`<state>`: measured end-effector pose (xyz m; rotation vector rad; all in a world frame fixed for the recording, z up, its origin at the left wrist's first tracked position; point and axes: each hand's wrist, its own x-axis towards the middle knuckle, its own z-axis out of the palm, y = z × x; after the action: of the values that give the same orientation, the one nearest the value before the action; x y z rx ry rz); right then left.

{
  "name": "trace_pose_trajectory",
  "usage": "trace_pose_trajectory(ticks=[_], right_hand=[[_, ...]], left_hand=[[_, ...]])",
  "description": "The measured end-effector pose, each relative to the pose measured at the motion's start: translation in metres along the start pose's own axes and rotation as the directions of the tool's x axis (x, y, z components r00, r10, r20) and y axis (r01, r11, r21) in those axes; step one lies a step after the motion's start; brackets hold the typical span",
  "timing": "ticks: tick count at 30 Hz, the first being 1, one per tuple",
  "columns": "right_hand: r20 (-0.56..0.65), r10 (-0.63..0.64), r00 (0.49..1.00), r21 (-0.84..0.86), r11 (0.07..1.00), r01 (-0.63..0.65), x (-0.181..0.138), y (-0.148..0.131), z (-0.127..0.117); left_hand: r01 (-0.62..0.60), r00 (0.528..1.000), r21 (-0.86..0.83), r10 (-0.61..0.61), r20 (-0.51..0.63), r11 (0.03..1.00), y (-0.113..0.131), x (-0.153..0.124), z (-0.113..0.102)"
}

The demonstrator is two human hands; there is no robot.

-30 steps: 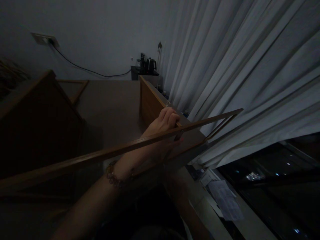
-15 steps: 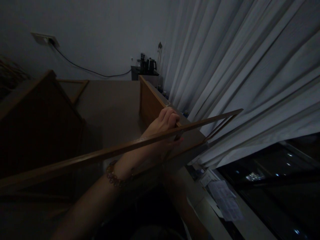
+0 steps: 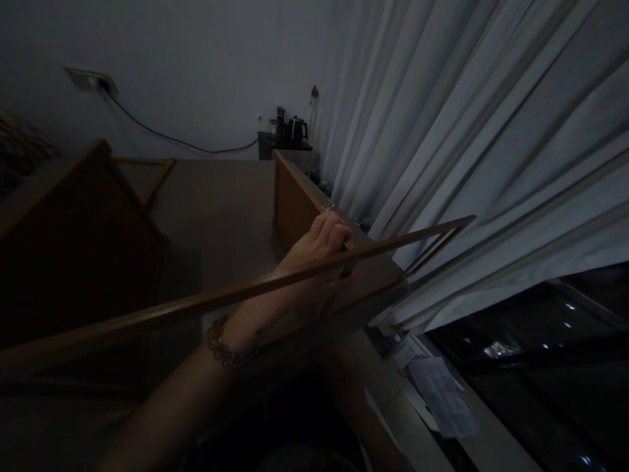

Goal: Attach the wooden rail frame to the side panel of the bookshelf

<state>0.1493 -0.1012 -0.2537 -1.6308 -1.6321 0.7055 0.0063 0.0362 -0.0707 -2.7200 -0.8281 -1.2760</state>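
Note:
My left hand (image 3: 322, 244) reaches forward from the lower left, a beaded bracelet (image 3: 223, 347) on its wrist. Its fingers are curled over a bar of a thin wooden frame (image 3: 206, 303), with the thumb pressed below. The frame's long rail runs from the left edge up to a corner by the curtain. My right forearm shows dimly below the frame, and my right hand (image 3: 339, 357) is lost in the dark there.
A wooden panel (image 3: 295, 196) stands on edge behind the hand. A dark wooden cabinet (image 3: 73, 249) is at the left. Grey curtains (image 3: 466, 131) hang on the right above a dark window (image 3: 540, 367) and papers (image 3: 437, 393). Kettles (image 3: 291, 128) stand at the far wall.

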Motion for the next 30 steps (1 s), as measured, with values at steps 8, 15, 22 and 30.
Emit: trace_pose_trajectory(ticks=[8, 15, 22, 30], right_hand=[[0.018, -0.115, 0.993, 0.060, 0.992, 0.114, -0.009, -0.005, 0.000], [0.030, -0.184, 0.982, 0.199, 0.964, 0.175, -0.004, -0.011, -0.005], [-0.005, -0.160, 0.987, 0.278, 0.948, 0.155, -0.006, -0.004, -0.006], [0.059, -0.122, 0.991, 0.312, 0.945, 0.098, -0.006, -0.003, -0.010]], left_hand=[[-0.029, 0.999, -0.081, 0.026, -0.028, 0.996, -0.003, -0.004, 0.001], [0.288, 0.956, -0.077, -0.282, 0.085, 0.954, 0.018, -0.032, -0.024], [0.634, 0.725, 0.261, -0.677, 0.128, 0.728, 0.018, -0.127, -0.030], [0.646, 0.588, 0.360, -0.739, 0.329, 0.673, 0.008, -0.152, -0.028]])
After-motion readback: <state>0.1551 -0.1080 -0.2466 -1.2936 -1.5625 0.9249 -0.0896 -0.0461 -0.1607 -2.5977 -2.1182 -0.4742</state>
